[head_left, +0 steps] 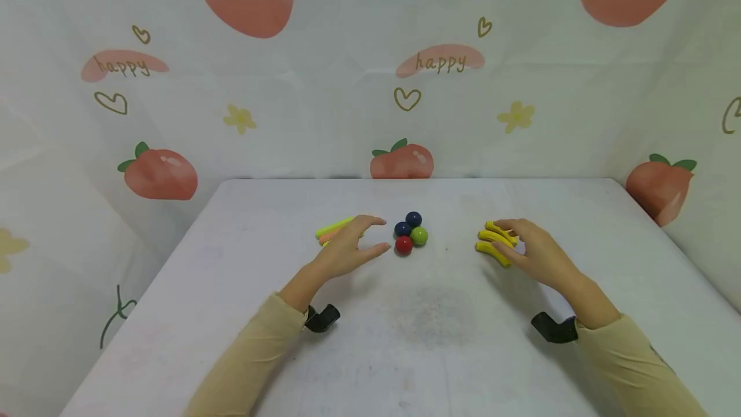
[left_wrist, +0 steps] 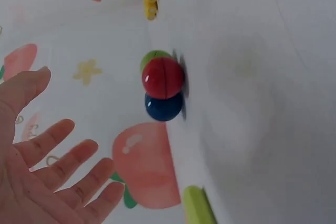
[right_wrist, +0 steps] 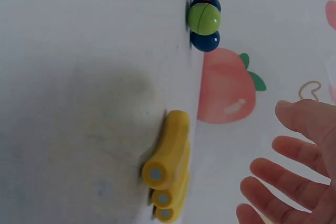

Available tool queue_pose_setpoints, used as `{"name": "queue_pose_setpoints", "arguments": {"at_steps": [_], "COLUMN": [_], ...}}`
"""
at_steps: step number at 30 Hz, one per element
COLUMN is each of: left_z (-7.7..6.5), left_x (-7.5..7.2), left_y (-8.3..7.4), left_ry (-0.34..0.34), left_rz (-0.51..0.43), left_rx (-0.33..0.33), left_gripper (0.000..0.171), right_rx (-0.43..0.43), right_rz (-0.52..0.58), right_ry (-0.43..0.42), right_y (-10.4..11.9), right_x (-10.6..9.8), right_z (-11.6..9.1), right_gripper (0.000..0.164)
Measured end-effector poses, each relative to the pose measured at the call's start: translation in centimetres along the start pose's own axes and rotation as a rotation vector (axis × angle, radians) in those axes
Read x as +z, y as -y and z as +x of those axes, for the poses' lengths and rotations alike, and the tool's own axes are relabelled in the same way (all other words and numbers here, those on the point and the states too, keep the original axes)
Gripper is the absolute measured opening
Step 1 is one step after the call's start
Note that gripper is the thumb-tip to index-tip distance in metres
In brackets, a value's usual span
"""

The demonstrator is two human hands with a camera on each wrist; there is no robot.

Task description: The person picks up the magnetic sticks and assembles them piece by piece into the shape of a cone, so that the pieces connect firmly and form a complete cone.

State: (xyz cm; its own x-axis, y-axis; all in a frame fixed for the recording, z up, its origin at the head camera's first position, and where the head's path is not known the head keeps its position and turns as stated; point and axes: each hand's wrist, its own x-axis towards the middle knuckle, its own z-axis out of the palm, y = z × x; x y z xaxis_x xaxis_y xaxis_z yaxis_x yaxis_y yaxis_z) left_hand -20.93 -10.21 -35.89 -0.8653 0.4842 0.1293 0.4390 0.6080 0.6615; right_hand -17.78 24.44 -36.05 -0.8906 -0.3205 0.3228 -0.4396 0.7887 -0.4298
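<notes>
Our left hand [head_left: 345,250] and right hand [head_left: 539,254] hover, fingers spread, holding nothing.
Sticks [head_left: 334,227] and balls [head_left: 418,235] lie near the left, bananas [head_left: 494,237] near the right, on the table [head_left: 440,359]; we'd best lower gently, since balls could roll.

L forearm [head_left: 249,352], beige sleeve, enters head view approx. 7 o'clock, aimed btw. 1 & 2. L hand [head_left: 341,250]: fingers loosely extended, fwd tips twd 3 o'clock, thumb [head_left: 373,252] apart, twd 2. L wrist cam: hand at 8 o'clock, palm showing, fingers spread.

R forearm [head_left: 633,362], same sleeve, from approx. 5, aimed btw. 10 & 11. R hand [head_left: 541,256]: fingers relaxed, twd 9; R wrist cam: hand at 4 o'clock, digits apart.
</notes>
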Motion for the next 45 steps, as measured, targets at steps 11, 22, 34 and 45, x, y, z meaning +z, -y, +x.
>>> {"name": "queue_pose_setpoints", "arguments": {"at_steps": [11,22,34,45], "left_z": [2.5,4.0,4.3,3.9], "left_x": [2.4,3.8,4.2,4.1], "left_y": [0.8,0.6,0.5,0.3], "left_ry": [0.076,0.081,0.148,0.184], "left_rz": [-0.176,-0.182,-0.160,-0.144], "left_rx": [-0.027,-0.067,-0.127,-0.110], "left_gripper": [0.035,0.028,0.029,0.028], "right_rx": [0.042,0.036,0.074,0.117], "right_rz": [0.043,0.059,0.053,0.057], "right_ry": [0.034,0.010,0.054,0.172], "right_y": [-1.0,-1.2,-1.2,-1.7], "right_x": [1.0,1.4,1.4,1.8], "right_z": [-0.1,0.0,0.4,1.1], "right_gripper": [0.030,0.028,0.030,0.030]}}
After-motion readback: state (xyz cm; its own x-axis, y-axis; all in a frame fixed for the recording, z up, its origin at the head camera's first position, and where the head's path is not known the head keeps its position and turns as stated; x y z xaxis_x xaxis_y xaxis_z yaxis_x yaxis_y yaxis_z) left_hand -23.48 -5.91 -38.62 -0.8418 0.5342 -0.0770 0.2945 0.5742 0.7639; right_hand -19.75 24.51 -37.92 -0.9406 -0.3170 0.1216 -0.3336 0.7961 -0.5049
